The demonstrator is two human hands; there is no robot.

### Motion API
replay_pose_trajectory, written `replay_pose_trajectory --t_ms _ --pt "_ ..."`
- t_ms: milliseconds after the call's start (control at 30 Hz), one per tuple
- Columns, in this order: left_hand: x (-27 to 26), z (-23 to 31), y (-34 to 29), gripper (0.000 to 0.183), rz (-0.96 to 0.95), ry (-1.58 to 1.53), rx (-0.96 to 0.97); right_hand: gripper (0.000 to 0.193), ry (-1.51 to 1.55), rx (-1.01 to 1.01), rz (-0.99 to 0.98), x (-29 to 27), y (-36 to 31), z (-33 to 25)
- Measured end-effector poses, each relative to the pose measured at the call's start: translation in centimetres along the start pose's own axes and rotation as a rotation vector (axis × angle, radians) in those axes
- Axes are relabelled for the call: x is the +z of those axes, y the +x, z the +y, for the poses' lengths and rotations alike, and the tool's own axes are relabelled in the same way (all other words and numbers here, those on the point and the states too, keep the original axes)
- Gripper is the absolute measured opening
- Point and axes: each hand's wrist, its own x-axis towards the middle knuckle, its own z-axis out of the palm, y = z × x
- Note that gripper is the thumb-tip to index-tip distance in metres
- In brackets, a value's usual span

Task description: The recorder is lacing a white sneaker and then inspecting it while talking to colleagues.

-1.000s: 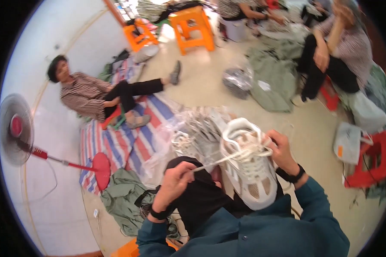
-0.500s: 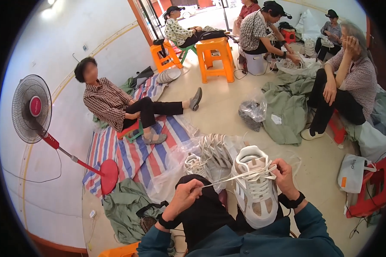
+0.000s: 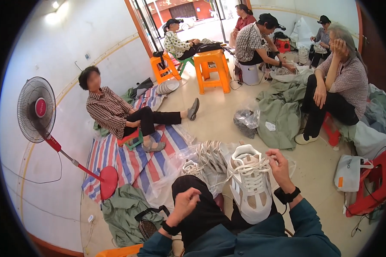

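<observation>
Left hand: loosely curled above dark trouser knee | right hand: half-open, just beside laced white-and-tan shoe

Cut off, covered, blurred

An orange stool is cut off by the lower edge, a red stool by the dark rim. The black-clad knee hides part of a pale shoe. The left hand is blurred; whether the right hand touches the lace is too fine to tell

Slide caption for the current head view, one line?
White laced shoe between the left hand and right hand; striped sheet beyond.
</observation>
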Motion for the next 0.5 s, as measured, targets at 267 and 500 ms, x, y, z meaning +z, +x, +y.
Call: replay_pose_trajectory --t_ms 267,500 --pt "3.5 1.9 -6.3 0.023 -0.52 -0.001 0.029 0.025 -0.133 -0.29 0.009 0.8 -0.3 -3.9" --pt "1.8 -1.5 -10.4 0.021 -0.251 -0.38 -0.301 0.015 -0.135 -0.157 -0.226 -1.1 -7.9 -7.0"
